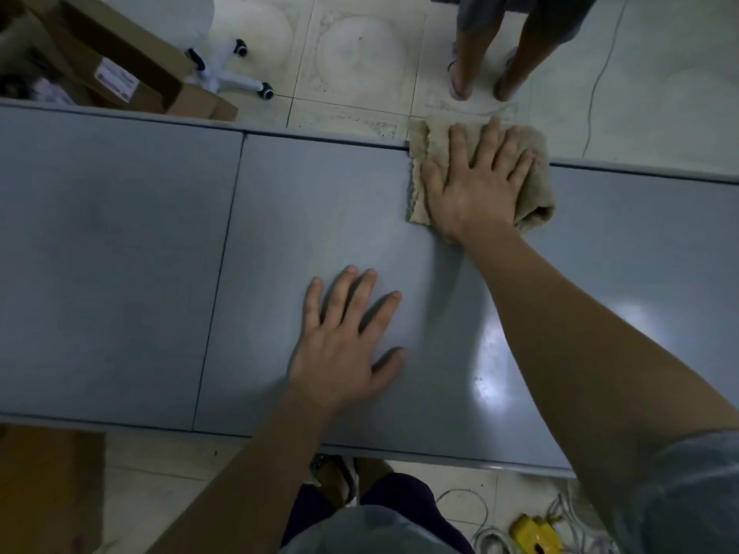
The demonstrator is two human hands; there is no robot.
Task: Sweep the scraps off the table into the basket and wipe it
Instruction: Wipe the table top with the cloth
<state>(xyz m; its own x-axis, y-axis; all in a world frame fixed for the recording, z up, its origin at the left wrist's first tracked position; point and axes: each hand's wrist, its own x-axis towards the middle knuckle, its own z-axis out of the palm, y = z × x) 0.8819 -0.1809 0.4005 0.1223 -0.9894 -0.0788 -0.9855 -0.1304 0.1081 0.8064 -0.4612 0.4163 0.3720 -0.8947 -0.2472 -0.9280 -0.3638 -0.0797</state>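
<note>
Cloth: our right hand [476,185] presses the beige cloth [536,211] flat at the table's [120,253] far edge, its 5 fingers spread straight on top.
Left hand [344,341]: flat on the table, gripping nothing.

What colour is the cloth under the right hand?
Beige, or light tan; the cloth shows best in the head view.

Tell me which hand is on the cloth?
The right hand, far across the grey table, presses flat on the beige folded cloth. The left hand rests on bare tabletop.
</note>
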